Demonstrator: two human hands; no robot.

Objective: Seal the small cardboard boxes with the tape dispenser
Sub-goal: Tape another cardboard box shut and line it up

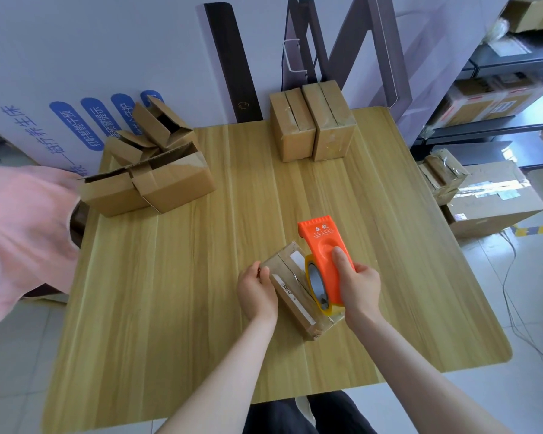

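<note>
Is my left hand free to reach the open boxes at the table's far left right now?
Likely not yet: the left hand grips the small box under the tape dispenser. Nothing stands between it and the open boxes, though.

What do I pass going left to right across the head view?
Pink sleeve → open boxes → left hand → tape dispenser → right hand → floor boxes. Held box and sealed boxes overlap these, so omitted.

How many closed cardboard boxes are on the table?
3. One upright box and its neighbour stand at the far edge of the table. The third box lies near the front, gripped by the left hand, under the tape dispenser. The open-box pile may hide more.
</note>
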